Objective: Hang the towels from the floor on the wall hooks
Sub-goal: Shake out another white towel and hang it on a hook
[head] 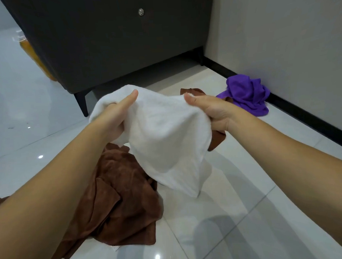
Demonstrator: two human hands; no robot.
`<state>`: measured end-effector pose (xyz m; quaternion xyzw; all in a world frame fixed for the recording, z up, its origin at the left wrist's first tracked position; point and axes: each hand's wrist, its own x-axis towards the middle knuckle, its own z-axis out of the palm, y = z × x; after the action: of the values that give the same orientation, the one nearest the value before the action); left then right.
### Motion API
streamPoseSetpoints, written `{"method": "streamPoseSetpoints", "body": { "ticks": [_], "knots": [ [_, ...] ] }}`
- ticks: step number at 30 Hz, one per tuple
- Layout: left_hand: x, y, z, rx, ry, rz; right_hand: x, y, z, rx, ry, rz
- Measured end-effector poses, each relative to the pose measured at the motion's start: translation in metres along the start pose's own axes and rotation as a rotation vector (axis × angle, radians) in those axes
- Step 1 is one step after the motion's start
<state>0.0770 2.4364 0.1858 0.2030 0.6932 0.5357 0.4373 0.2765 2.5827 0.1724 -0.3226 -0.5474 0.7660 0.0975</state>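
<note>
Inspector: Left hand (pixel 114 120) and right hand (pixel 210 111) each grip the white towel (pixel 166 141), held up off the floor (pixel 231 235).
Clerk: Risks?
Inspector: Its hanging corner could drag the brown towel (pixel 118 201) heaped below. The brown cloth (pixel 216 139) by the right hand may be caught in that grip, but this is unclear.
Clerk: Surroundings?
Inspector: Glossy tile, possibly slippery. Purple towel (pixel 247 97) against the wall (pixel 290 34). Dark cabinet (pixel 112 43) behind. No hooks in view.

Both hands, left hand (pixel 114 118) and right hand (pixel 210 111), grip a white towel (pixel 166 141) above the tiled floor (pixel 239 205); a brown towel (pixel 118 201) lies beneath, a purple towel (pixel 247 95) beside the wall (pixel 290 44).
</note>
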Motion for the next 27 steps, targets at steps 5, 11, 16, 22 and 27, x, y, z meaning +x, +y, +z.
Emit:
{"method": "streamPoseSetpoints", "body": {
  "ticks": [5,11,16,22,27],
  "knots": [
    [0.002,0.007,-0.021,0.030,0.061,-0.042,-0.005,-0.021,-0.015,0.121,0.339,-0.074],
    [0.003,0.003,-0.041,-0.109,0.265,0.025,-0.003,-0.022,-0.034,-0.096,0.394,-0.145],
    [0.005,0.008,-0.043,-0.164,0.359,0.101,-0.004,-0.027,-0.047,-0.367,0.287,-0.098],
    [0.003,0.032,-0.056,-0.069,0.458,0.178,0.001,-0.051,-0.028,-0.799,0.571,-0.114],
    [-0.001,0.055,-0.068,-0.020,0.552,0.223,0.002,-0.077,-0.011,-0.292,0.406,-0.256]
  ]
}}
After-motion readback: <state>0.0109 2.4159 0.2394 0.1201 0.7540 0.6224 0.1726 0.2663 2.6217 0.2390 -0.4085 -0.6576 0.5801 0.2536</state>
